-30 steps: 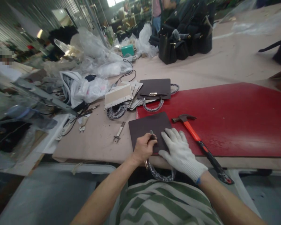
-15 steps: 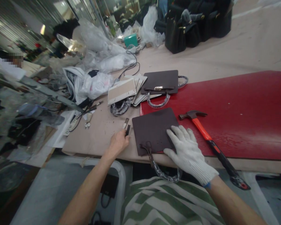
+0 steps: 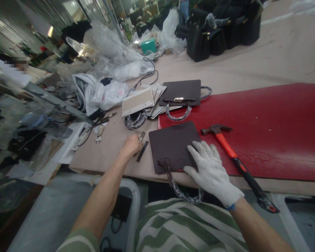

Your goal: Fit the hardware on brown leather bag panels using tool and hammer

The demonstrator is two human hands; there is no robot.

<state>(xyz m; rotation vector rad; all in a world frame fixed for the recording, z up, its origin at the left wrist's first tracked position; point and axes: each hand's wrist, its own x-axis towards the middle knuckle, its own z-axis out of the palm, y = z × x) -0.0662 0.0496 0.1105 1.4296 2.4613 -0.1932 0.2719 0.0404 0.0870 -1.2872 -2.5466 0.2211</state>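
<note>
Panel (image 3: pixel 170 143) on tabletop (image 3: pixel 94 157). From it: hammer (image 3: pixel 242 168) at 3 o'clock, second panel (image 3: pixel 182 90) at 12, board stack (image 3: pixel 138 102) at 11, bags (image 3: pixel 223 36) at 1.

Right hand (image 3: pixel 207 168) flat on dark panel (image 3: pixel 173 140), blocks its right side. Hammer (image 3: pixel 238 166) lies diagonally beyond; wide open room past it over red sheet (image 3: pixel 275 129). Narrow lane between panel and black strip (image 3: pixel 142 151) near left hand (image 3: pixel 132 144). 1 wrapped handle (image 3: pixel 177 119) crowds panel's far edge.
</note>
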